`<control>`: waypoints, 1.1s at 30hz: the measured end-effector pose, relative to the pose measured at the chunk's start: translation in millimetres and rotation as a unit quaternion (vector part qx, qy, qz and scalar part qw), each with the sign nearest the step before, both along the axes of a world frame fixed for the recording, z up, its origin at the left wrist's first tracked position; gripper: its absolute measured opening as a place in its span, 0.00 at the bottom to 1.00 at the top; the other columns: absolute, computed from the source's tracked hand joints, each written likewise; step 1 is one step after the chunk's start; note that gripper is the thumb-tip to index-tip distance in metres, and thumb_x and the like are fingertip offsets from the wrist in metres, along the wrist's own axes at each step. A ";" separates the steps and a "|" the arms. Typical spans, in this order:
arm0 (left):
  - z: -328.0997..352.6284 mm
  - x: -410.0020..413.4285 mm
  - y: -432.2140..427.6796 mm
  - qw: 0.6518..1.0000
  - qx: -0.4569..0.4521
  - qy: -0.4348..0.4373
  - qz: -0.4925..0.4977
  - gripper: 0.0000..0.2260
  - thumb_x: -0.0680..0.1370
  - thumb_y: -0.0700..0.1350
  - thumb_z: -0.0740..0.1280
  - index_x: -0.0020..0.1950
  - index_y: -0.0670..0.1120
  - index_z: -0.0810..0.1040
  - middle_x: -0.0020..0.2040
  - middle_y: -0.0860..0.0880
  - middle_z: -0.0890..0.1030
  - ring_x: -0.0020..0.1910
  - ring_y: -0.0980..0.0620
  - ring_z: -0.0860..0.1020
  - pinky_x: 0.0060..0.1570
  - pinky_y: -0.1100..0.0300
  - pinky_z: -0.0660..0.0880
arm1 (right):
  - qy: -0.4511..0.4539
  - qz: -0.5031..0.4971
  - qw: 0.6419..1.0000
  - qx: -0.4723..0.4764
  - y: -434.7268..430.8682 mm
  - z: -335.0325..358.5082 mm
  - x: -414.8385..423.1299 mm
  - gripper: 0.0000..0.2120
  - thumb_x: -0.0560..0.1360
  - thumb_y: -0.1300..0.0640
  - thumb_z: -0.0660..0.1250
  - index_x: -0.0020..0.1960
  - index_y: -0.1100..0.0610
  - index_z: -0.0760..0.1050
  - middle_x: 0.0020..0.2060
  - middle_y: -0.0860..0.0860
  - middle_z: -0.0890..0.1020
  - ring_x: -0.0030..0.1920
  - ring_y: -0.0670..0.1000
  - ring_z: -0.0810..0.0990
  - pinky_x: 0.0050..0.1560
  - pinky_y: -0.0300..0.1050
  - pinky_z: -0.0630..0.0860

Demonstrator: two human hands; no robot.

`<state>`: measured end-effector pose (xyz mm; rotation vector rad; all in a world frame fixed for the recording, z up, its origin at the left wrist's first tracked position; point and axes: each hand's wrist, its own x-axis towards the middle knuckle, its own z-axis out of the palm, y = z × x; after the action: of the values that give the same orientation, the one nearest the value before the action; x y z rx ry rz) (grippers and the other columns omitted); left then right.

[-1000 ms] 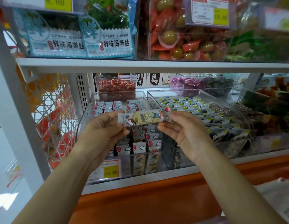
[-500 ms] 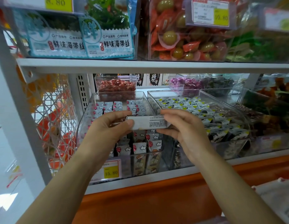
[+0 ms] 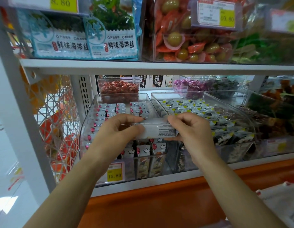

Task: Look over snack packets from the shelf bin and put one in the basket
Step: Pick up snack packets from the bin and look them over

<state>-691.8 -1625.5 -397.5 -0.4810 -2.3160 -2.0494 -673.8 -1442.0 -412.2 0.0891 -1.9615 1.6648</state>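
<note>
both hands held one snack packet level, in front of and just above the clear bin on the lower shelf. the left hand pinched its left end between thumb and fingers, and the right hand pinched the right end in the same way. the side with small print faced the camera. the step looked like checking the packet. it would go best with a light pinch at the sealed ends, so the filling was not crushed and the print stayed uncovered, and with the packet kept over the bin in case it slipped.

more packets of the same kind stood in rows in the bin, behind a yellow price tag. a second clear bin of other packets sat just beside it on the right. a white wire rack hung to the left. the upper shelf edge ran close overhead, and an orange ledge jutted out below. no basket could be told for sure, so the carry would need a look away from the shelf first.
</note>
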 end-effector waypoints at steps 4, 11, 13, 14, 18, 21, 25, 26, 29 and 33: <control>1.2 -3.1 0.8 1.000 0.016 -0.021 0.013 0.07 0.72 0.42 0.69 0.33 0.49 0.81 0.36 0.53 0.82 0.41 0.49 0.79 0.46 0.54 0.78 | 0.007 0.002 0.999 0.044 -1.1 -1.0 -1.1 0.10 0.74 0.57 0.68 0.33 0.54 0.79 0.35 0.56 0.81 0.40 0.59 0.81 0.39 0.62 0.80; 7.6 -6.8 -9.8 0.998 0.036 -0.046 0.016 0.07 0.72 0.38 0.70 0.34 0.40 0.82 0.31 0.48 0.82 0.29 0.57 0.80 0.29 0.69 0.74 | -0.007 0.041 0.997 0.067 -2.0 -1.5 -0.7 0.08 0.75 0.58 0.67 0.38 0.53 0.80 0.32 0.50 0.81 0.35 0.47 0.82 0.37 0.59 0.81; 8.3 -6.9 -11.7 0.998 0.028 -0.048 0.004 0.06 0.72 0.39 0.70 0.36 0.39 0.83 0.31 0.49 0.83 0.29 0.58 0.80 0.29 0.70 0.74 | -0.003 0.040 0.997 0.059 -2.6 -1.7 -0.7 0.08 0.75 0.58 0.68 0.38 0.53 0.80 0.33 0.52 0.81 0.36 0.49 0.82 0.37 0.60 0.81; 8.3 -7.0 -12.0 0.999 0.027 -0.047 -0.002 0.06 0.73 0.40 0.69 0.37 0.39 0.82 0.31 0.49 0.83 0.29 0.58 0.80 0.29 0.70 0.74 | -0.001 0.034 0.998 0.057 -3.4 -2.0 -1.0 0.08 0.74 0.58 0.68 0.37 0.52 0.80 0.34 0.53 0.81 0.37 0.51 0.82 0.38 0.61 0.81; 8.2 -3.7 -12.5 0.999 -0.002 -0.038 -0.039 0.10 0.65 0.51 0.71 0.41 0.46 0.83 0.39 0.49 0.83 0.35 0.55 0.81 0.33 0.70 0.75 | 0.012 0.013 0.998 0.054 -4.6 -2.9 -2.2 0.10 0.74 0.57 0.68 0.35 0.53 0.80 0.34 0.54 0.82 0.40 0.56 0.82 0.41 0.61 0.80; 6.4 -3.1 -14.1 0.997 -0.066 -0.015 -0.038 0.08 0.69 0.46 0.72 0.48 0.51 0.80 0.44 0.47 0.82 0.38 0.54 0.82 0.31 0.74 0.72 | -0.031 0.072 0.997 -0.004 2.2 1.1 -1.8 0.10 0.75 0.60 0.67 0.36 0.58 0.81 0.34 0.55 0.84 0.38 0.54 0.84 0.33 0.48 0.82; 6.2 -3.4 -15.0 0.997 -0.062 -0.010 -0.039 0.07 0.72 0.42 0.70 0.49 0.51 0.80 0.40 0.50 0.84 0.34 0.60 0.81 0.29 0.76 0.71 | -0.094 0.153 0.983 -0.038 15.5 7.4 -1.3 0.07 0.71 0.60 0.68 0.38 0.62 0.81 0.34 0.54 0.84 0.35 0.54 0.85 0.30 0.43 0.81; 5.8 -3.9 -14.8 0.997 -0.062 -0.007 -0.043 0.07 0.73 0.41 0.70 0.49 0.51 0.81 0.40 0.51 0.84 0.35 0.59 0.81 0.31 0.75 0.72 | -0.098 0.159 0.982 -0.039 17.6 7.9 -1.4 0.07 0.71 0.60 0.67 0.38 0.63 0.80 0.33 0.53 0.84 0.35 0.54 0.85 0.29 0.42 0.80; 3.2 -5.2 -13.0 0.997 -0.060 0.005 -0.047 0.07 0.73 0.40 0.69 0.48 0.52 0.81 0.41 0.51 0.84 0.39 0.55 0.82 0.35 0.73 0.74 | -0.096 0.159 0.982 -0.042 17.5 7.9 -0.6 0.08 0.72 0.61 0.66 0.37 0.62 0.81 0.33 0.53 0.85 0.35 0.54 0.85 0.28 0.41 0.80; -2.9 -8.6 -9.3 0.998 -0.061 0.033 -0.007 0.07 0.75 0.42 0.67 0.49 0.52 0.81 0.41 0.51 0.84 0.41 0.54 0.82 0.40 0.66 0.79 | -0.065 0.104 0.992 -0.031 9.0 1.8 -2.1 0.10 0.75 0.58 0.65 0.38 0.60 0.80 0.34 0.51 0.85 0.36 0.52 0.85 0.32 0.46 0.82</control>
<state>-700.4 -1634.8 -400.4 -0.5604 -2.4152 -1.8744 -676.0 -1433.0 -410.4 0.1724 -2.0526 1.9070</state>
